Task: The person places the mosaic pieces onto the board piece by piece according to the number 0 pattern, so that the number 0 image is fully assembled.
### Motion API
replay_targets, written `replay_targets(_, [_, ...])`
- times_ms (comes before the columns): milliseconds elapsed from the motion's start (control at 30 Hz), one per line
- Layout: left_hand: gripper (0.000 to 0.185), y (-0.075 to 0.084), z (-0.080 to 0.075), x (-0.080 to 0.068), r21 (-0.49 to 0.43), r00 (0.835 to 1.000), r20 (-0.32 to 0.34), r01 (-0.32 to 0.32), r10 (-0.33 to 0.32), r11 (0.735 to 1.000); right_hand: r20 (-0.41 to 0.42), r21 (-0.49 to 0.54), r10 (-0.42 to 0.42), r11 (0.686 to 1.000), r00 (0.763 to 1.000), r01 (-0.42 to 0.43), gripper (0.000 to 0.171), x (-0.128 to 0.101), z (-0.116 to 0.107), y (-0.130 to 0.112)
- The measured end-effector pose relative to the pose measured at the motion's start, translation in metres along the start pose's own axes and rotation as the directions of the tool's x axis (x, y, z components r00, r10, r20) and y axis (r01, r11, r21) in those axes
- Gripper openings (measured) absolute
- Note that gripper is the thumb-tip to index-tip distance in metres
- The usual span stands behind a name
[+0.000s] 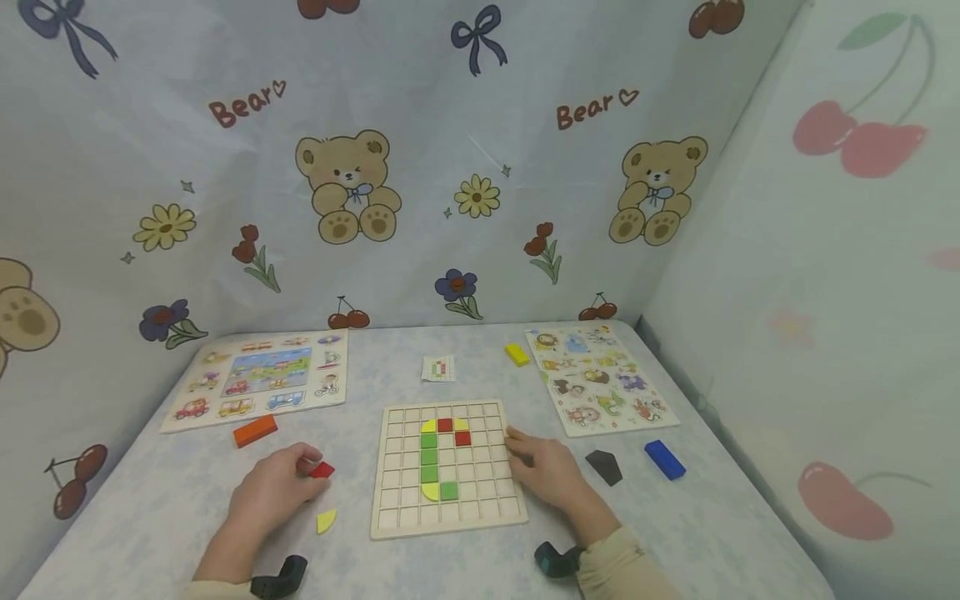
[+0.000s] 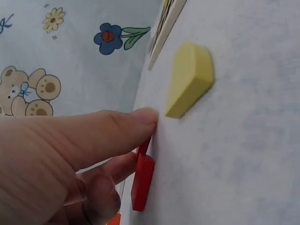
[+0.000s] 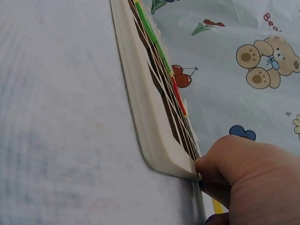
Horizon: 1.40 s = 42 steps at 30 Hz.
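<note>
A pale, mottled cloth covers the surface (image 1: 187,492), with bear-print sheeting behind. Near its front edge lies the square wooden grid board (image 1: 447,468), its right edge touched by the right hand (image 1: 546,472), fingers loosely curled. Left of the board, the left hand (image 1: 272,492) pinches a small flat red wooden block (image 1: 322,470) on the cloth, beside a yellow quarter-round wooden piece (image 1: 326,522).

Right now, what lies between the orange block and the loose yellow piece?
In the head view, the left hand pinching a red piece lies between the orange block and yellow piece.
</note>
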State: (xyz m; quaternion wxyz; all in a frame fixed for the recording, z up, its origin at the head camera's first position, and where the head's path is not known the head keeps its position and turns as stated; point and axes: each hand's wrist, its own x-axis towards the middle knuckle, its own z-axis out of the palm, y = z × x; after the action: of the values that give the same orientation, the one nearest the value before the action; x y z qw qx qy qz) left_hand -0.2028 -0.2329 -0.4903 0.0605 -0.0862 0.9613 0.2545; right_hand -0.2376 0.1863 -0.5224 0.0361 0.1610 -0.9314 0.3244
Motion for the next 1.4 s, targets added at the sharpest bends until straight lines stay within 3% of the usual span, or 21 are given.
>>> replay_targets(300, [0.029,0.017,0.004,-0.004,-0.003,0.993,-0.071,-0.096,0.095,0.995,0.003,0.008,0.006,1.0,1.0,-0.006,0.039,0.0,0.0,0.001])
replay_targets(600, [0.018,0.067,0.012,0.0,-0.012,0.973,-0.067,-0.223,0.222,0.975,0.017,-0.008,0.018,1.0,1.0,-0.018,0.04,0.0,0.0,0.005])
replay_targets(900, [0.015,0.123,0.043,0.011,-0.056,0.927,-0.011,-0.376,0.376,0.925,0.024,0.02,0.019,1.0,1.0,-0.019,0.039,0.0,0.001,0.003])
replay_targets(1167, [0.006,0.142,0.073,0.014,-0.092,0.865,0.071,-0.491,0.497,0.866,0.021,0.014,0.018,1.0,1.0,-0.018,0.039,0.001,0.004,0.002])
replay_targets(1400, [0.005,0.153,0.082,0.018,-0.03,0.837,0.106,-0.537,0.537,0.843,0.014,-0.001,0.014,1.0,1.0,-0.014,0.039,0.001,0.003,0.004])
